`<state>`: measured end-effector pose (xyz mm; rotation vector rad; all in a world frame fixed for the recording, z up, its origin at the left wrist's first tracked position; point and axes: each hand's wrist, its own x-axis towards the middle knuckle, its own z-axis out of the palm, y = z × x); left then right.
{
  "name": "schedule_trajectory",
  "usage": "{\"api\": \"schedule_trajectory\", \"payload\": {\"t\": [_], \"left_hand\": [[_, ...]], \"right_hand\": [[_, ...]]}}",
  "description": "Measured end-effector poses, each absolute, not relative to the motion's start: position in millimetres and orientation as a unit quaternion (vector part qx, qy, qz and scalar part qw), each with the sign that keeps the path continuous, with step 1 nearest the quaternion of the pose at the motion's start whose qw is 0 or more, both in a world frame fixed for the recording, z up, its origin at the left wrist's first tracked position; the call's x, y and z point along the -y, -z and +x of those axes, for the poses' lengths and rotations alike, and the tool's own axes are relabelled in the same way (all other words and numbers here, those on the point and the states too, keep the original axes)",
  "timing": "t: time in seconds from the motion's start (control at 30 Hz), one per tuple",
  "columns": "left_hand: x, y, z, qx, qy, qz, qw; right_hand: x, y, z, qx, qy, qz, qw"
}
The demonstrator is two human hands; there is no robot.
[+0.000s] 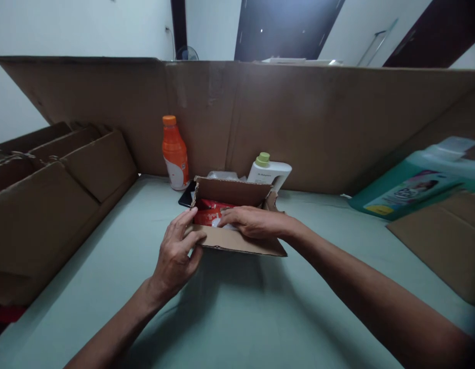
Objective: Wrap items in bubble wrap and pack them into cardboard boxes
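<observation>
A small cardboard box [233, 190] with raised flaps sits in front of me on the green cloth. My left hand [178, 246] is closed on its left front edge, thumb resting on the near flap. Inside the box lie red packets [208, 211] with white print, partly covered. Over the box's right side reaches my right hand [254, 220], its fingers stretched out and touching the packets. Part of those fingers is hidden behind the near flap.
Behind the box stand an orange bottle [174, 154] and a white bottle with a green cap [268, 171]. A dark phone-like object [187, 195] lies beside it. A green liquid jug [414, 177] leans at right. Divided cardboard [48, 205] stands at left; a cardboard wall [298, 123] closes the back.
</observation>
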<state>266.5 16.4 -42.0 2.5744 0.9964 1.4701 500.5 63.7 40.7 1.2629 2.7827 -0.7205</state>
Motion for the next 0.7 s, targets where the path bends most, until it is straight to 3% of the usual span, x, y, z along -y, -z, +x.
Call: {"api": "schedule_trajectory", "payload": {"t": [0.13,0.2,0.27,0.5,0.6,0.7], "left_hand": [[-6.2,48.3,256.3,-0.358,-0.529,0.769,0.041],[-4.9,58.8,246.2,-0.404,-0.523,0.743,0.108],[-7.6,72.8,237.6,-0.457,-0.492,0.711,0.21],[-38.2,97.6,269.9,-0.442,-0.457,0.632,0.443],[-39.4,96.9,292.4,-0.421,-0.481,0.607,0.473],[-13.1,107.5,286.6,-0.439,-0.489,0.59,0.47]], "right_hand": [[-7.1,-45.8,537.4,-0.816,0.155,0.506,-0.233],[30.2,-36.3,560.4,-0.702,0.08,0.603,-0.372],[58.8,-16.1,577.5,-0.58,0.026,0.682,-0.446],[32.1,69.5,560.5,-0.585,0.23,0.656,-0.418],[21.1,81.2,548.7,-0.561,0.275,0.647,-0.436],[46.4,87.0,537.9,-0.557,0.244,0.662,-0.438]]}}
